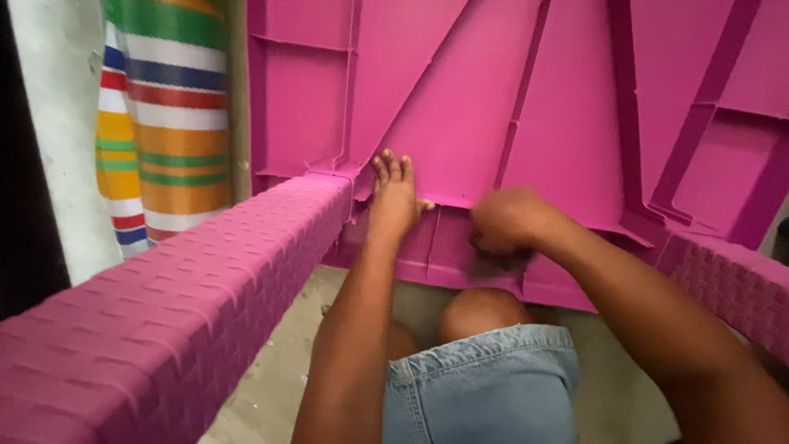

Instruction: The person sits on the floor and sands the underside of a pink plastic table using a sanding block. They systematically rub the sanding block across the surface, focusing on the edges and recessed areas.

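Observation:
A large pink plastic table (526,107) lies on its side with its ribbed underside facing me. My left hand (393,196) rests flat against that underside near the base of a leg, fingers spread upward. My right hand (505,224) is blurred and closed around something dark, pressed to the lower rim of the underside; what it holds is too blurred to tell. A pink woven-pattern table leg (164,304) runs toward me on the left. Another leg (731,284) extends on the right.
A rolled mat with coloured stripes (160,115) stands against a pale wall (57,131) at the left. My knee and denim shorts (485,378) are below the hands. Bare concrete floor (271,370) shows under the left leg.

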